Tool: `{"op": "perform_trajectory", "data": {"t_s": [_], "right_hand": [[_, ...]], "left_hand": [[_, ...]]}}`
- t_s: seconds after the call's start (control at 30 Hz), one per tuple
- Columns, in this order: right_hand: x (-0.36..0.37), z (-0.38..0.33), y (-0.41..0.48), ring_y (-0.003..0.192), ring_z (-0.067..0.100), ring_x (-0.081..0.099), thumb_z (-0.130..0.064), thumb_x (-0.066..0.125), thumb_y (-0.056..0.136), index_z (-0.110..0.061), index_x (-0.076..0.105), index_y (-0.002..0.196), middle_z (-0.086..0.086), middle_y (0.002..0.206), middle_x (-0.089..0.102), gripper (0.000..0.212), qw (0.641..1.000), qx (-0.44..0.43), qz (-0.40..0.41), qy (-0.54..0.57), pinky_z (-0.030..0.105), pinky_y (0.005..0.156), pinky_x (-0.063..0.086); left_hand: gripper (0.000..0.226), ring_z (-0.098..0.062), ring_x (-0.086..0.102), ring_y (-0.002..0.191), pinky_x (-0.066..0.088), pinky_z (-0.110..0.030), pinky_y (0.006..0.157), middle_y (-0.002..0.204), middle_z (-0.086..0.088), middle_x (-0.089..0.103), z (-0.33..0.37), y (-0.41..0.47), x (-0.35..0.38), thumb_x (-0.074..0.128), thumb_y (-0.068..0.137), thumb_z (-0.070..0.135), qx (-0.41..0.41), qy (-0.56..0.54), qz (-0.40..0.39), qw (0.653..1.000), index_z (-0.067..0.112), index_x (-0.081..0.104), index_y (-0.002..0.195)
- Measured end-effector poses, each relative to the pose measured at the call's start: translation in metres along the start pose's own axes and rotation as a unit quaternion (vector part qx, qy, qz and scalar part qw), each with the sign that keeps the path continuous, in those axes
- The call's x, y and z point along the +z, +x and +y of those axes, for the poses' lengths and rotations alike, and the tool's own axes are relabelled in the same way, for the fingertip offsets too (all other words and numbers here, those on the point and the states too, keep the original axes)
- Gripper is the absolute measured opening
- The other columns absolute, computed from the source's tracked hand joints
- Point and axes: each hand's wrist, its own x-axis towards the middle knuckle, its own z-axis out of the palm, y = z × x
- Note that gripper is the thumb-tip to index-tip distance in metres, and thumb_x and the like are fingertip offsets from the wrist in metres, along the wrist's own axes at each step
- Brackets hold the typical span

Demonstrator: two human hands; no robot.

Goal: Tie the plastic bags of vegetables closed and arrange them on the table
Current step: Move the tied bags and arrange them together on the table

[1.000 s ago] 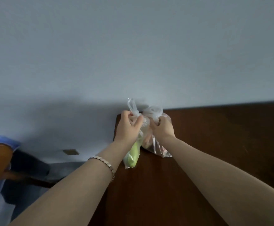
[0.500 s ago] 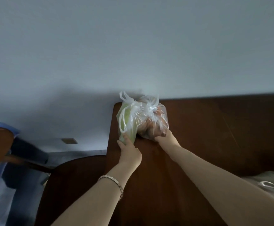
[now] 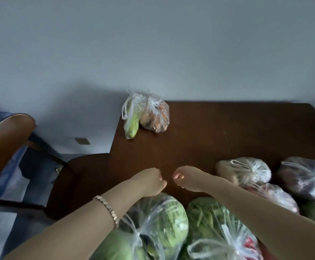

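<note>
Left hand (image 3: 149, 182), right hand (image 3: 187, 178): fingers curled, empty, over dark brown wooden table (image 3: 228, 132); knotted clear green-vegetable bag (image 3: 131, 120) touching knotted clear orange-vegetable bag (image 3: 155, 117), 12 o'clock

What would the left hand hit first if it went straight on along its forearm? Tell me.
Likely the right hand, close ahead across a small gap over the table; depth is unclear.

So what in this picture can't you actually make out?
Head view, the only one:
- Green vegetable bags, nearest: cut off by the bottom edge, partly under the left forearm and the right forearm.
- Dark bag: cut by the right edge, contents too dim to name.
- Pinkish bag: partly behind the right forearm.
- Chair: cut by the left edge.
- Small brown patch beyond the table: too small to identify.
</note>
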Motion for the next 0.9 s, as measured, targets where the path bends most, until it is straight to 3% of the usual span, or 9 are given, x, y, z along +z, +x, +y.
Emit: {"op": "perform_trajectory", "data": {"t_s": [0.1,0.2,0.27,0.37,0.5,0.6,0.7,0.77,0.9], "right_hand": [[0.018,0.029,-0.046,0.11,0.024,0.057,-0.028,0.045,0.089,-0.015,0.059,0.11,0.006,0.117,0.061,0.028,0.997,0.035,0.025,-0.07,0.034,0.091,0.047],[0.033,0.053,-0.079,0.118,0.029,0.052,-0.043,0.042,0.09,-0.007,0.049,0.123,0.013,0.126,0.055,0.049,0.987,0.08,0.04,-0.136,0.035,0.094,0.043],[0.046,0.067,-0.095,0.129,0.026,0.043,-0.049,0.041,0.09,-0.012,0.038,0.136,0.01,0.139,0.046,0.059,0.984,0.074,0.025,-0.16,0.036,0.105,0.037],[0.074,0.078,-0.108,0.12,0.029,0.049,-0.06,0.059,0.073,-0.012,0.036,0.134,0.013,0.131,0.05,0.081,0.985,0.13,0.02,-0.113,0.037,0.099,0.044],[0.098,0.084,-0.115,0.115,0.028,0.048,-0.043,0.067,0.074,-0.016,0.03,0.131,0.014,0.125,0.043,0.072,0.972,0.201,0.071,-0.097,0.036,0.089,0.047],[0.096,0.085,-0.115,0.118,0.027,0.05,-0.024,0.057,0.086,-0.007,0.026,0.137,0.016,0.129,0.048,0.062,0.974,0.203,0.062,-0.086,0.033,0.092,0.046],[0.085,0.078,-0.118,0.112,0.025,0.056,-0.013,0.051,0.087,-0.008,0.045,0.121,0.009,0.121,0.056,0.035,0.985,0.148,0.08,-0.039,0.03,0.08,0.046],[0.076,0.07,-0.118,0.1,0.027,0.058,-0.01,0.05,0.082,-0.014,0.051,0.09,0.01,0.107,0.059,0.009,0.987,0.115,0.108,0.009,0.027,0.068,0.041],[0.062,0.049,-0.107,0.073,0.02,0.049,-0.004,0.045,0.078,-0.017,0.039,0.065,0.001,0.076,0.051,0.019,0.978,0.069,0.178,0.081,0.022,0.055,0.033]], "left_hand": [[0.053,-0.025,0.053,0.11,0.045,-0.037,0.092,0.123,-0.007,0.053,0.007,-0.04,0.032,0.045,0.086,0.053,-0.026,0.03,0.04,0.998,0.015,0.049,0.122],[0.079,-0.029,0.042,0.121,0.039,-0.042,0.099,0.132,-0.006,0.039,0.004,-0.072,0.057,0.053,0.074,0.065,-0.072,0.126,0.053,0.988,0.017,0.034,0.134],[0.084,-0.03,0.039,0.124,0.037,-0.042,0.1,0.135,-0.008,0.036,-0.001,-0.088,0.071,0.059,0.074,0.058,-0.111,0.192,0.067,0.973,0.014,0.026,0.138],[0.065,-0.029,0.044,0.125,0.038,-0.038,0.1,0.137,-0.008,0.043,-0.012,-0.101,0.088,0.054,0.083,0.029,-0.145,0.189,0.134,0.962,0.01,0.027,0.139],[0.026,-0.029,0.056,0.106,0.043,-0.033,0.085,0.106,-0.006,0.06,-0.017,-0.111,0.1,0.042,0.093,0.023,-0.111,0.158,0.222,0.956,0.008,0.058,0.109],[0.037,-0.03,0.054,0.083,0.036,-0.031,0.067,0.07,-0.003,0.047,-0.024,-0.107,0.102,0.04,0.096,0.027,-0.085,0.04,0.24,0.966,0.008,0.042,0.065],[0.042,-0.03,0.044,0.07,0.028,-0.03,0.061,0.061,-0.002,0.035,-0.035,-0.097,0.096,0.042,0.095,0.023,-0.101,-0.023,0.268,0.958,0.014,0.026,0.057],[0.043,-0.028,0.038,0.065,0.026,-0.032,0.06,0.059,-0.002,0.033,-0.038,-0.093,0.093,0.043,0.094,0.021,-0.099,-0.057,0.298,0.948,0.013,0.024,0.056],[0.044,-0.018,0.028,0.052,0.019,-0.034,0.05,0.055,-0.002,0.029,-0.047,-0.087,0.083,0.044,0.091,0.013,-0.088,-0.14,0.344,0.924,0.012,0.023,0.053]]}}
